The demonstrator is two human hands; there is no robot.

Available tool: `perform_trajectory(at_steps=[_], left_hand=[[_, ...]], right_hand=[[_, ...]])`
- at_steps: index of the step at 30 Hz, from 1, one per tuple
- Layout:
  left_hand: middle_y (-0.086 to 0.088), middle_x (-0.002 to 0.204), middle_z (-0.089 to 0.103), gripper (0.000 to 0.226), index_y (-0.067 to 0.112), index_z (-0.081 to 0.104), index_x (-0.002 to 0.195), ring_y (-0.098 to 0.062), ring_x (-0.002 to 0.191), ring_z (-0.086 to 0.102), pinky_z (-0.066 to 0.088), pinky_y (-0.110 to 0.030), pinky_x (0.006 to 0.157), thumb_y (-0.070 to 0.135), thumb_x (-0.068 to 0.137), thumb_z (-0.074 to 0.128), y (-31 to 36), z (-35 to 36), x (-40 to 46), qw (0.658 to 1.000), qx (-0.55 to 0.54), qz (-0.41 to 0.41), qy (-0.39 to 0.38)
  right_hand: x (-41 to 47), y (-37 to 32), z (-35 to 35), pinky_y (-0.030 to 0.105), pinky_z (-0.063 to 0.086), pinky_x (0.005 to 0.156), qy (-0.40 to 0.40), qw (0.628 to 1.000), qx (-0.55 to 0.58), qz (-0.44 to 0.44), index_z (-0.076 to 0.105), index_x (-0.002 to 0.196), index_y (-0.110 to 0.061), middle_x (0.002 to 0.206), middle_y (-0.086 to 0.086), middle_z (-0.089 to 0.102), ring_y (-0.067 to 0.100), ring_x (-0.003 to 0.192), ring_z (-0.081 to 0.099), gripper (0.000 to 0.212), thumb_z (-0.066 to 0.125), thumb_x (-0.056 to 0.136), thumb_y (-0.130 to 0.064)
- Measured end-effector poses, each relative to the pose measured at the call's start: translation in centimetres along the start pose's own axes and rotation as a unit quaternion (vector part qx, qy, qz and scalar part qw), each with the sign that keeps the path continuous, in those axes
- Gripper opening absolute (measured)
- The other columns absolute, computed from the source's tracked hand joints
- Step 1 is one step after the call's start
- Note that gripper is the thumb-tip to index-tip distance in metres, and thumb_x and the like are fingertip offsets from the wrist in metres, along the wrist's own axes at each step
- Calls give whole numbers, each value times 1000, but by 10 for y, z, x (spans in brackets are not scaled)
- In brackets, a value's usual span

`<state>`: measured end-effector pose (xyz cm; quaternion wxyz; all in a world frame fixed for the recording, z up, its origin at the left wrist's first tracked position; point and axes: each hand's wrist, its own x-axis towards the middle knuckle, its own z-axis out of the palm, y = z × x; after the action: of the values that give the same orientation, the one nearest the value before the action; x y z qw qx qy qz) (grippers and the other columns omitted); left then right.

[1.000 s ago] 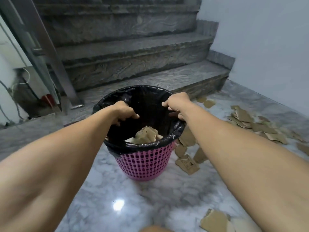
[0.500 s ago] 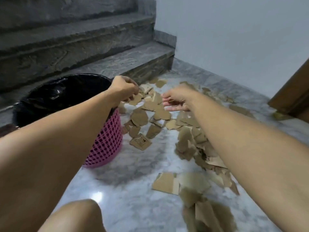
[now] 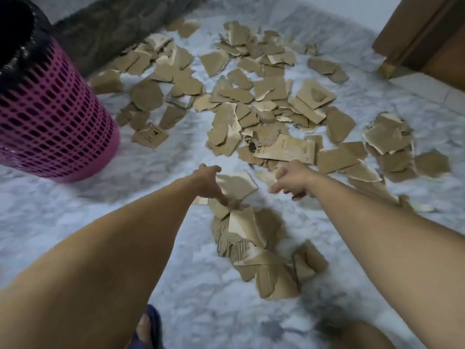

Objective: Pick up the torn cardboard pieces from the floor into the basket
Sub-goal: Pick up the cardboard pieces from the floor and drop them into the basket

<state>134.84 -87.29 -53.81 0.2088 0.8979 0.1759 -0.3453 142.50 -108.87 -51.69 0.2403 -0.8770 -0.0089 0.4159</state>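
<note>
Probably a home stairwell: marble floor (image 3: pixel 176 152), stone step (image 3: pixel 120 23), wooden door (image 3: pixel 427 34).

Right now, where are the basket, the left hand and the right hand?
basket (image 3: pixel 54 117), head view, on its pink lattice wall.
left hand (image 3: pixel 207 181), head view, on the back of the hand.
right hand (image 3: pixel 293 176), head view, on the back of the hand.

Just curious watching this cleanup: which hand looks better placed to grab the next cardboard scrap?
Probably the left hand: its fingers already reach down onto the cardboard pieces beneath it. The right hand hovers beside them, holding nothing.
</note>
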Motion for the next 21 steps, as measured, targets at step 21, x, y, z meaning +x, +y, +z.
perform_trajectory(at_steps=[21], left_hand=[[-10,158,-6,96,23,17,144,-39,144,3,23,-63,108,51,71,72,-24,86,29,973,40,-77,213]], right_hand=[[26,36,79,36,48,88,72,990,-110,-59,42,123,-16,116,7,62,30,110,58,80,90,61,-30]])
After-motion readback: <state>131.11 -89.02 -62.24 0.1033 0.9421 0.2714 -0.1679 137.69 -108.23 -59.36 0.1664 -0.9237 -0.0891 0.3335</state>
